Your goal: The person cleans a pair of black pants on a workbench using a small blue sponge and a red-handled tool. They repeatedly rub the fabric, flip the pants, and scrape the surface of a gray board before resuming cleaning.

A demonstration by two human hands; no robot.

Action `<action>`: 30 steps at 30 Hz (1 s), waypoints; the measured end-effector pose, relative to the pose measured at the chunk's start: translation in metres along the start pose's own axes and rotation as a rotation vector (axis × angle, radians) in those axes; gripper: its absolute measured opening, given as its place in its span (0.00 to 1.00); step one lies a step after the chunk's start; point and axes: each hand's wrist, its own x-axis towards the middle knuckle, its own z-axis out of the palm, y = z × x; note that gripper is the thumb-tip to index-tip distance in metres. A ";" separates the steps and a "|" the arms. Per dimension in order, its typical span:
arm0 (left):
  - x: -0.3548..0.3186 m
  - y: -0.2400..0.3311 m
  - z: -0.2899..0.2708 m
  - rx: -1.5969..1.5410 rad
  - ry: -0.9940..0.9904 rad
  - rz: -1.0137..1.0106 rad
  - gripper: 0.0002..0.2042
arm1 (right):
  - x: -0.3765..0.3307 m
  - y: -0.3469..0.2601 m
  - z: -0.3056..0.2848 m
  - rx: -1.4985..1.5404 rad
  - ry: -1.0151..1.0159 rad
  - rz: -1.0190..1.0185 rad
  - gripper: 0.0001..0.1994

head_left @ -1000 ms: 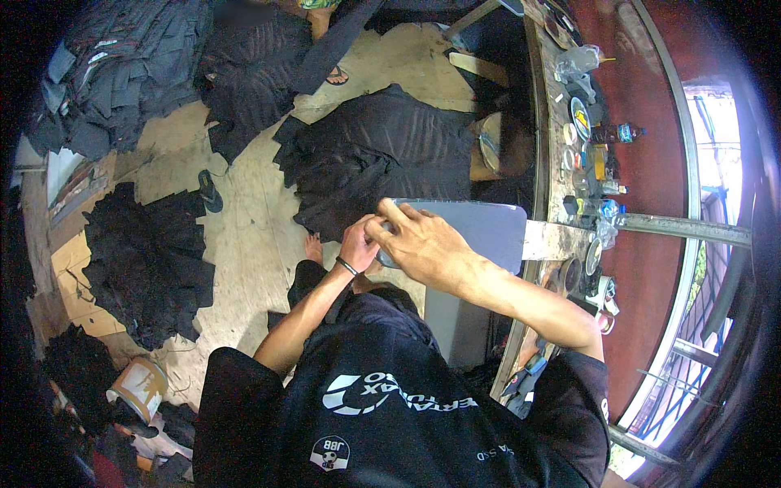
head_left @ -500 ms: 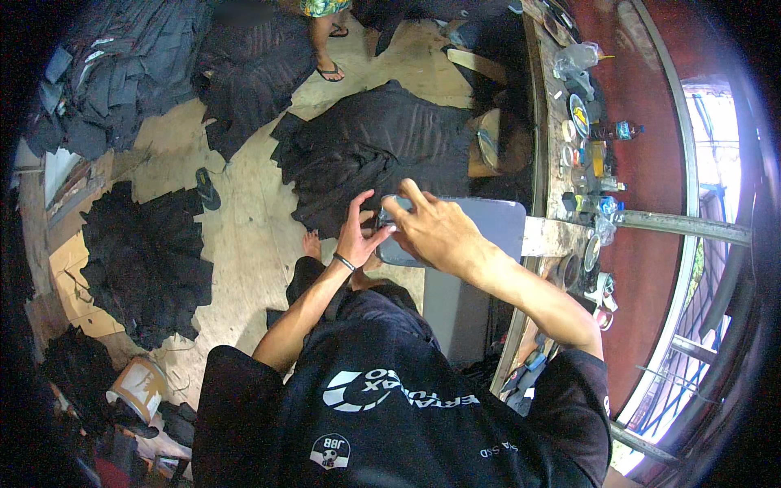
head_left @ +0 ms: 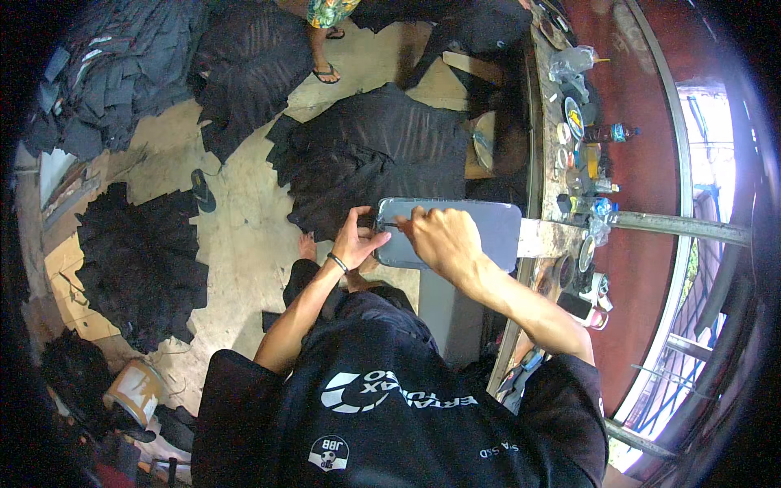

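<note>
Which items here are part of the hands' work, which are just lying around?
In use: grey board; left hand at its edge; right hand on it, pinching something small, unclear what.
Lying about: black fabric pile; loose sandal; bottle; tape roll.

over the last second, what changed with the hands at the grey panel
Both hands slid a little left along the near edge of the grey panel. The right hand now pinches a thin dark rod-like piece there, and the left hand meets it from the left. The black fabric piles stayed put.
</note>
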 end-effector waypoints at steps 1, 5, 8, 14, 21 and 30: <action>-0.001 0.000 0.001 0.135 0.107 0.119 0.32 | 0.000 -0.002 0.001 -0.071 0.033 0.016 0.10; -0.002 0.004 0.001 0.080 -0.011 0.012 0.25 | 0.003 -0.008 0.000 -0.103 0.213 -0.200 0.11; -0.003 0.009 0.001 0.237 0.013 -0.003 0.26 | 0.005 -0.012 -0.005 -0.021 -0.027 0.129 0.12; -0.004 0.021 0.000 0.387 -0.003 0.040 0.25 | 0.001 -0.014 -0.010 -0.021 0.182 -0.053 0.12; -0.002 0.016 -0.001 0.341 0.002 0.040 0.26 | 0.000 -0.012 -0.014 0.096 0.250 0.023 0.13; 0.002 0.009 0.002 0.238 0.017 0.051 0.29 | -0.003 -0.009 0.004 0.055 0.279 0.055 0.17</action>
